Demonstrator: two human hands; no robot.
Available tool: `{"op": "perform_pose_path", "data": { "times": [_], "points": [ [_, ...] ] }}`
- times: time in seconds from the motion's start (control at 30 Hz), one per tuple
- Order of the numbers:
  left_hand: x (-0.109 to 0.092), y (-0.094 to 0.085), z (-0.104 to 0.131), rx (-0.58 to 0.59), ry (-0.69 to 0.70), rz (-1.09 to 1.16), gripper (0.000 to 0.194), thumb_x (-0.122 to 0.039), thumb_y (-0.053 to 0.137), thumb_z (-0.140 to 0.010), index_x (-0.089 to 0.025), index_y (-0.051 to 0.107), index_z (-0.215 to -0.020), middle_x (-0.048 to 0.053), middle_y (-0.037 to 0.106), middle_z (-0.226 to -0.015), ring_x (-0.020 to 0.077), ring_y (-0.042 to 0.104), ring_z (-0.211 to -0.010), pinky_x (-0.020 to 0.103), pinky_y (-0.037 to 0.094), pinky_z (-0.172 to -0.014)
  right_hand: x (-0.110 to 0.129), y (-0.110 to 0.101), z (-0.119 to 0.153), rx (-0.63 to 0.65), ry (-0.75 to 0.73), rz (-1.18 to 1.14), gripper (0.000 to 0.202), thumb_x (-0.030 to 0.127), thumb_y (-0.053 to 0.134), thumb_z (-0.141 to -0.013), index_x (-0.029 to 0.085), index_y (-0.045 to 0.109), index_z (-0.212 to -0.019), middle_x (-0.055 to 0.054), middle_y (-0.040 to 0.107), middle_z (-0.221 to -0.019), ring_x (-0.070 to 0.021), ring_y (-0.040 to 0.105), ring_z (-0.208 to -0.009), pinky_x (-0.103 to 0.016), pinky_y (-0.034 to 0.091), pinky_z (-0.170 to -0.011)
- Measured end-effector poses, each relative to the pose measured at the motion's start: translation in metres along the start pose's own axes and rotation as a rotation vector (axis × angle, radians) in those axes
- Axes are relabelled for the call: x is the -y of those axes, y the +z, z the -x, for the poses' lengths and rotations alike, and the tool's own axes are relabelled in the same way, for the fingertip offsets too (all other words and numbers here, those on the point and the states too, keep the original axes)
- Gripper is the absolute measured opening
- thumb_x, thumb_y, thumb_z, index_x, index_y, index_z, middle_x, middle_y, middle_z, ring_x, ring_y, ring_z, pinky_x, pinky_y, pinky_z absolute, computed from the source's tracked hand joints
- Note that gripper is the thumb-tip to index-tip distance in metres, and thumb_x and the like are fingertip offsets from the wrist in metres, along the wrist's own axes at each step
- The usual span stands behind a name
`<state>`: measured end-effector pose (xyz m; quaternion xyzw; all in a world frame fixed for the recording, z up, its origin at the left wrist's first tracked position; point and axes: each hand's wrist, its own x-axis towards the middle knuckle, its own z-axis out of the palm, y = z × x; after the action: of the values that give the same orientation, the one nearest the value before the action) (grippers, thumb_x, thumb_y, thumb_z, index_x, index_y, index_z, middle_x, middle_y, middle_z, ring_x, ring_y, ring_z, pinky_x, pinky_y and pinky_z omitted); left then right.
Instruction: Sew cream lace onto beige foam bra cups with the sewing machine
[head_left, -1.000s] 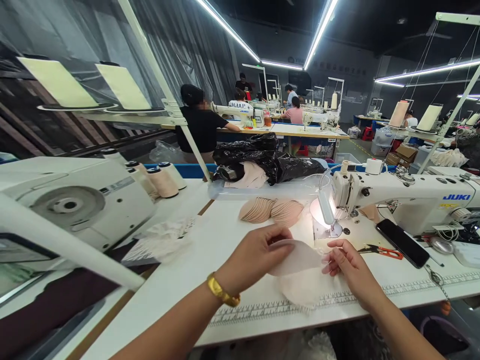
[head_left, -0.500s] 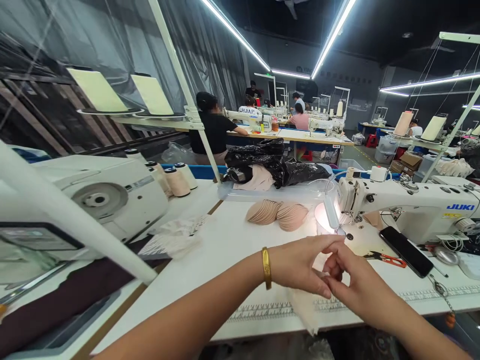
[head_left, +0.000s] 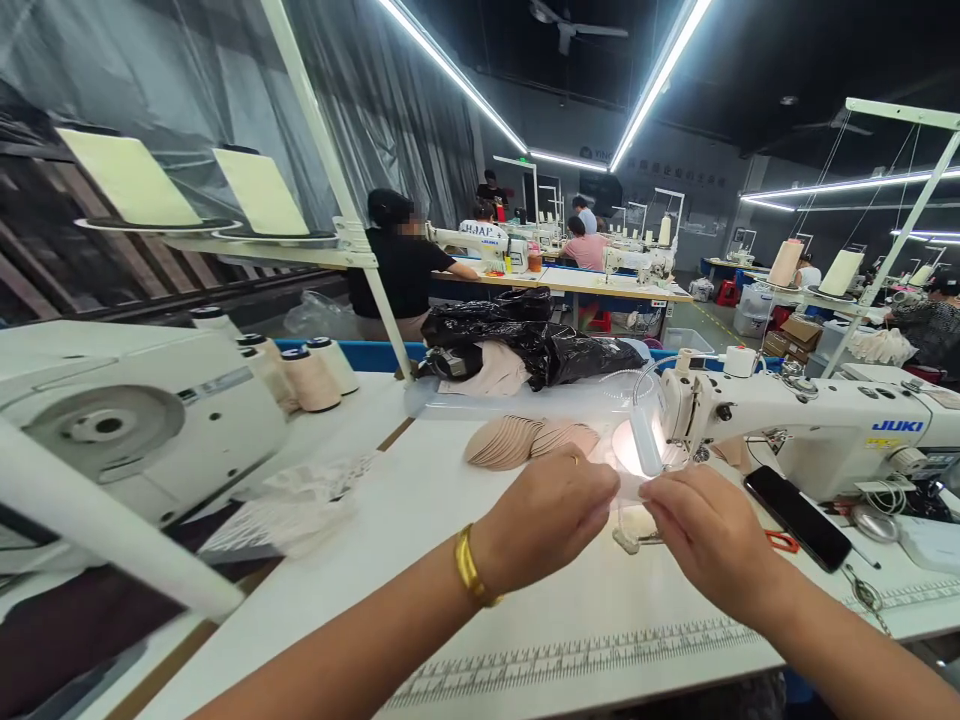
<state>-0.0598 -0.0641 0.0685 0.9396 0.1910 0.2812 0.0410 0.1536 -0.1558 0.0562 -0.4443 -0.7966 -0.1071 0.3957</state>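
Note:
My left hand (head_left: 551, 515), with a gold bangle at the wrist, is closed in a pinch in front of the lamp light. Facing it, my right hand (head_left: 712, 530) pinches too, its fingertips a short gap away. Between them stretches a small pale piece of fabric (head_left: 631, 488), washed out by the glare; my fingers cover its ends. Just beyond the hands is the needle end of a white sewing machine (head_left: 795, 410), with a lit lamp (head_left: 646, 438) beside it. Two fanned stacks of beige cup-shaped pieces (head_left: 499, 443) lie behind my left hand.
Orange-handled snips (head_left: 782, 541) and a black phone (head_left: 799, 517) lie right of my right hand. A black plastic bag (head_left: 562, 345) sits at the table's back. Thread cones (head_left: 311, 378) and another machine (head_left: 142, 410) stand left. A ruler strip (head_left: 570, 655) runs along the front edge.
Both hands have moved up and forward toward the lamp and machine. Their fingers, bunched together before, now pinch the pale fabric from two sides. The view has shifted slightly.

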Motion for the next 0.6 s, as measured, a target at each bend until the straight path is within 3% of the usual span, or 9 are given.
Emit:
{"op": "perform_pose_path", "data": {
  "times": [0.1, 0.17, 0.23, 0.37, 0.5, 0.6],
  "points": [
    [0.001, 0.019, 0.010, 0.095, 0.146, -0.225, 0.024, -0.011, 0.045, -0.098, -0.021, 0.055, -0.078, 0.000, 0.059, -0.067, 0.0177, 0.053, -0.063, 0.034, 0.042, -0.070, -0.023, 0.029, 0.019, 0.082, -0.087, 0.082, 0.033, 0.010, 0.041, -0.103, 0.025, 0.070, -0.106, -0.007, 0.075, -0.095, -0.0206, 0.063, -0.080, -0.034, 0.045, -0.072],
    [0.001, 0.037, 0.013, 0.211, 0.199, -0.216, 0.013, -0.019, 0.060, -0.095, -0.021, 0.057, -0.083, 0.000, 0.065, -0.075, 0.0189, 0.058, -0.068, 0.034, 0.044, -0.070, -0.041, 0.043, 0.032, 0.214, -0.125, 0.108, 0.034, 0.013, 0.041, -0.104, 0.025, 0.072, -0.095, -0.004, 0.075, -0.089, -0.0195, 0.060, -0.077, -0.032, 0.043, -0.069],
    [0.002, 0.054, 0.011, 0.280, 0.262, -0.192, 0.015, -0.021, 0.071, -0.090, -0.020, 0.058, -0.083, 0.001, 0.068, -0.082, 0.0201, 0.061, -0.073, 0.034, 0.045, -0.070, -0.058, 0.051, 0.041, 0.339, -0.098, 0.060, 0.034, 0.019, 0.044, -0.104, 0.025, 0.071, -0.085, -0.002, 0.072, -0.082, -0.0183, 0.057, -0.073, -0.030, 0.041, -0.067],
    [0.013, 0.079, -0.008, 0.315, 0.313, -0.233, 0.018, -0.006, 0.065, -0.086, -0.020, 0.056, -0.080, 0.002, 0.067, -0.082, 0.0206, 0.059, -0.071, 0.035, 0.043, -0.063, -0.083, 0.050, 0.045, 0.446, -0.029, -0.031, 0.034, 0.018, 0.042, -0.104, 0.025, 0.072, -0.089, -0.002, 0.072, -0.087, -0.0189, 0.059, -0.078, -0.029, 0.044, -0.069],
    [0.023, 0.094, -0.016, 0.314, 0.213, -0.247, 0.020, -0.011, 0.064, -0.084, -0.020, 0.051, -0.072, 0.003, 0.060, -0.076, 0.0188, 0.052, -0.062, 0.033, 0.033, -0.052, -0.094, 0.043, 0.047, 0.424, -0.057, -0.084, 0.034, 0.011, 0.042, -0.101, 0.027, 0.072, -0.108, -0.006, 0.074, -0.106, -0.0216, 0.062, -0.095, -0.032, 0.048, -0.078],
    [0.026, 0.102, -0.009, 0.241, 0.185, -0.220, 0.021, -0.011, 0.061, -0.083, -0.020, 0.050, -0.069, 0.003, 0.058, -0.075, 0.0177, 0.050, -0.063, 0.032, 0.033, -0.053, -0.095, 0.038, 0.053, 0.397, -0.058, -0.076, 0.038, 0.007, 0.044, -0.099, 0.026, 0.070, -0.119, -0.008, 0.072, -0.109, -0.0224, 0.060, -0.096, -0.034, 0.049, -0.079]
  ]
}}
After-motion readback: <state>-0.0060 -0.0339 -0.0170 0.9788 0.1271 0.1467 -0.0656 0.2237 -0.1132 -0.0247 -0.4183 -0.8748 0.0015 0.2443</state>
